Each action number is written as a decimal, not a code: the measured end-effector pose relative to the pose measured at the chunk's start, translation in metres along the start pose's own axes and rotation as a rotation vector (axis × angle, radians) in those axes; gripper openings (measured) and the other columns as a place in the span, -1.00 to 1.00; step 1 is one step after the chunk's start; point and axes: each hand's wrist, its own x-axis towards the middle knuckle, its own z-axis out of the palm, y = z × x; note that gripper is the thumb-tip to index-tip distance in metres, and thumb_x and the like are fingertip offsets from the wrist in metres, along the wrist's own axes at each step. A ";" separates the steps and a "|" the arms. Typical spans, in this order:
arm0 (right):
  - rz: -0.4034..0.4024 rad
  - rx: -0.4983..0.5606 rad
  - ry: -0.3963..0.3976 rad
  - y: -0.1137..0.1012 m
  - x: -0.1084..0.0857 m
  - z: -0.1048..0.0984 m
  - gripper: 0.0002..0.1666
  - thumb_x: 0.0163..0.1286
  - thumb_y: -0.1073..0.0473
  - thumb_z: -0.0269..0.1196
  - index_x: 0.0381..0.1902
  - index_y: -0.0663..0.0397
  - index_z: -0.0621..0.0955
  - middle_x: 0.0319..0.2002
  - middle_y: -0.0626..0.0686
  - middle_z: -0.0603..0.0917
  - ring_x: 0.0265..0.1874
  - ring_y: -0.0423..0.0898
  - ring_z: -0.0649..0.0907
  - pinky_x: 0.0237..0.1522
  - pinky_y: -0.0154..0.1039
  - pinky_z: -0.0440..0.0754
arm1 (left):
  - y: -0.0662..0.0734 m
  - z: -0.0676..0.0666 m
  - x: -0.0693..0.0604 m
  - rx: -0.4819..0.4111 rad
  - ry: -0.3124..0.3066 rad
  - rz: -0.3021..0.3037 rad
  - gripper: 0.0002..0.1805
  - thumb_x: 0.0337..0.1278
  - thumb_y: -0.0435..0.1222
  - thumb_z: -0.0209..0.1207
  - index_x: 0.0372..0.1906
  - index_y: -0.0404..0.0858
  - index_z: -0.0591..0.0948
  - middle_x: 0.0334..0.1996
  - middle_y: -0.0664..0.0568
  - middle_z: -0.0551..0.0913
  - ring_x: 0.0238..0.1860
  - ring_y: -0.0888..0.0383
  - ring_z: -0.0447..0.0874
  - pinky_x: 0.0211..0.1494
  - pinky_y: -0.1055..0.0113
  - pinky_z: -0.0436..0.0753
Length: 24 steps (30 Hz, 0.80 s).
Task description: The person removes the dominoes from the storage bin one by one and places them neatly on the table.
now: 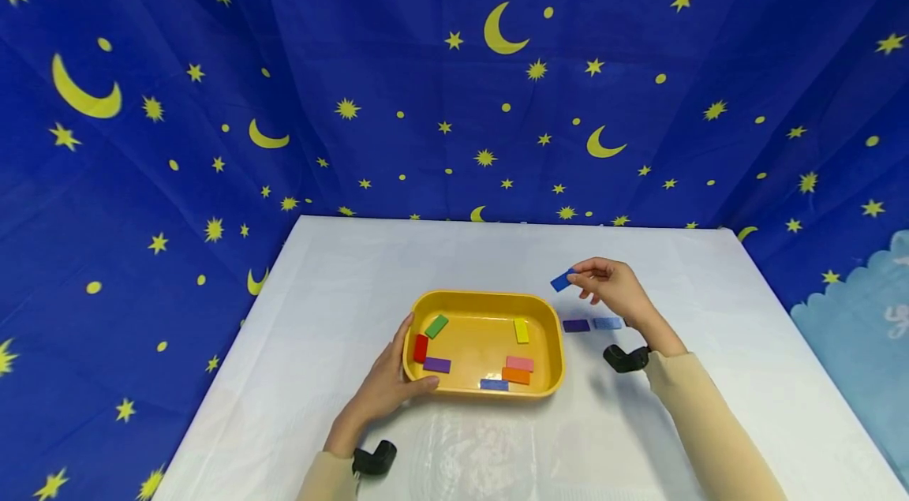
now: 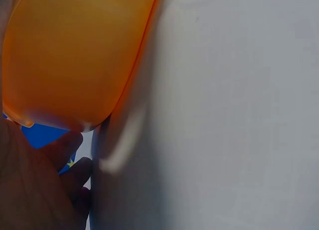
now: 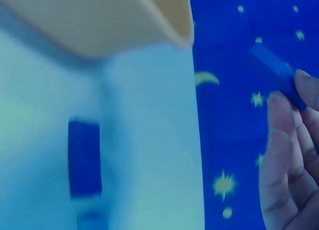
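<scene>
My right hand point(image 1: 612, 289) pinches a blue domino-like block point(image 1: 562, 280) between thumb and fingertips, raised beyond the right back corner of a yellow plastic tub point(image 1: 490, 297). In the right wrist view the same blue block point(image 3: 279, 69) sticks out from the fingers. My left hand point(image 1: 387, 379) holds the tub at its left front corner, thumb along the front rim and fingers on the left side. Green point(image 1: 436, 327), red point(image 1: 421, 348), purple point(image 1: 436, 365), yellow point(image 1: 521, 330), pink point(image 1: 521, 364), orange point(image 1: 516, 376) and blue point(image 1: 494, 385) blocks lie inside the tub.
Right of the tub, a dark purple block point(image 1: 577, 326) and a light blue block point(image 1: 607, 323) lie end to end on the white table point(image 1: 355, 264). A blue curtain point(image 1: 426, 91) with stars and moons hangs behind and beside the table.
</scene>
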 end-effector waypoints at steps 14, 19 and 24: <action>0.107 -0.011 0.251 0.052 -0.014 -0.051 -0.44 0.32 -0.07 0.26 0.01 0.32 0.54 -0.30 0.05 0.71 -0.47 -0.04 0.65 -0.45 -0.15 0.63 | 0.002 0.001 0.000 0.014 -0.006 -0.021 0.18 -0.12 0.11 0.37 0.51 0.19 -0.18 0.40 -0.21 0.15 0.32 -0.27 0.15 0.22 -0.34 0.13; 0.163 -0.015 0.287 0.067 -0.023 -0.063 -0.41 0.33 -0.08 0.24 0.05 0.33 0.53 -0.34 -0.02 0.71 -0.48 -0.07 0.65 -0.46 -0.20 0.61 | 0.003 0.001 0.000 0.007 -0.011 -0.015 0.18 -0.11 0.10 0.37 0.51 0.19 -0.18 0.41 -0.21 0.13 0.32 -0.28 0.14 0.21 -0.34 0.13; 0.188 -0.023 0.322 0.080 -0.030 -0.073 -0.41 0.33 -0.05 0.25 0.04 0.38 0.52 -0.38 -0.04 0.71 -0.54 -0.19 0.62 -0.51 -0.25 0.60 | 0.003 0.000 0.000 0.005 -0.004 -0.017 0.17 -0.12 0.10 0.38 0.50 0.21 -0.16 0.41 -0.19 0.13 0.33 -0.26 0.15 0.22 -0.34 0.13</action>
